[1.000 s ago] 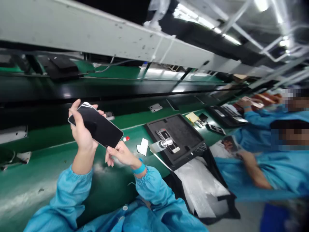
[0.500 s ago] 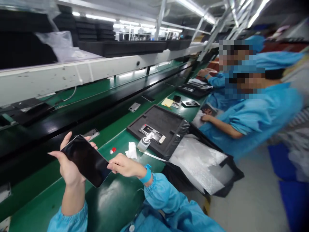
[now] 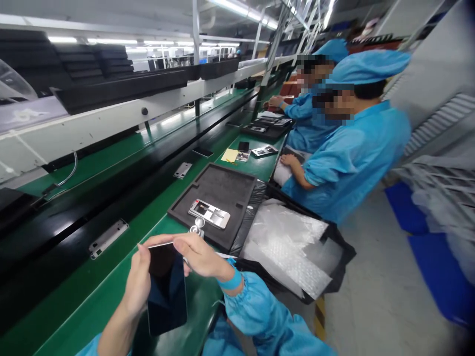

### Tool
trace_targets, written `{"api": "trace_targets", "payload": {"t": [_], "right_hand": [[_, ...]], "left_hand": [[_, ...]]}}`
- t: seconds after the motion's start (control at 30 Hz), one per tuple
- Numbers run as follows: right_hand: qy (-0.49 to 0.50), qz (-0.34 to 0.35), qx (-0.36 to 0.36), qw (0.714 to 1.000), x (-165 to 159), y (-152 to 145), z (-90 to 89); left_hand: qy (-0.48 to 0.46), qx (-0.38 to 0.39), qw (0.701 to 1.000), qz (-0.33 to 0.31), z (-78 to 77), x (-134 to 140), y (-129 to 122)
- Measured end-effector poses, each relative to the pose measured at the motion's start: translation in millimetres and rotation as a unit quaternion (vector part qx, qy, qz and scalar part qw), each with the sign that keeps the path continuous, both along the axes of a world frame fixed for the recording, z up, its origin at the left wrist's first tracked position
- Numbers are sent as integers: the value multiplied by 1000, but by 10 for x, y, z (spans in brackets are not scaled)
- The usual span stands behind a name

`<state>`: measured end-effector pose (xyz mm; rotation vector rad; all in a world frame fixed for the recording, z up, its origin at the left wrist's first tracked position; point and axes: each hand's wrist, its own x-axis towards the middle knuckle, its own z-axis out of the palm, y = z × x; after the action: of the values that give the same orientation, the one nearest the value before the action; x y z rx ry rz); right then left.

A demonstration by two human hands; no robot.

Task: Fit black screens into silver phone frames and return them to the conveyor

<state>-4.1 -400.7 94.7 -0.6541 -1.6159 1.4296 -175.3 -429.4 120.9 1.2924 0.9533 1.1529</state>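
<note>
Head view: my left hand cups the phone from behind, fingers wrapped round its left edge, while my right hand pinches its top corner. It stands nearly upright above the green bench, its glossy black screen dark. Beyond lies a black tray.

Bright overhead tube lights; glare on green bench; edges stretched, slightly blurred.
</note>
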Motion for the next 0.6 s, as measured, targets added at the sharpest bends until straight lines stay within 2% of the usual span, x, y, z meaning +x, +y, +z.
{"api": "trace_targets", "payload": {"t": [0.1, 0.2, 0.27, 0.33, 0.37, 0.4, 0.47, 0.53, 0.6], "right_hand": [[48, -36, -24, 998, 102, 141, -134], [93, -115, 23, 989, 380, 413, -242], [62, -217, 68, 972, 663, 634, -360], [-53, -334, 95, 936, 945, 841, -567], [-132, -374, 106, 912, 1063, 923, -700], [-208, -395, 114, 888, 1158, 986, -841], [-341, -388, 122, 848, 1276, 1048, -1107], [-431, -352, 140, 819, 1320, 1042, -1296], [-478, -318, 162, 802, 1330, 1006, -1385]], "left_hand": [[-7, -25, 999, -46, 91, 220, 168], [-44, -29, 996, -67, 233, 304, 653], [-98, -19, 995, 20, 283, 287, 1198], [-143, -49, 975, 163, 241, 231, 1838], [-153, -95, 957, 229, 180, 195, 2153], [-156, -118, 947, 256, 94, 159, 2445], [-152, -155, 922, 319, -133, 99, 2917], [-136, -177, 902, 370, -388, 73, 3227], [-107, -178, 888, 410, -625, 84, 3408]]}}
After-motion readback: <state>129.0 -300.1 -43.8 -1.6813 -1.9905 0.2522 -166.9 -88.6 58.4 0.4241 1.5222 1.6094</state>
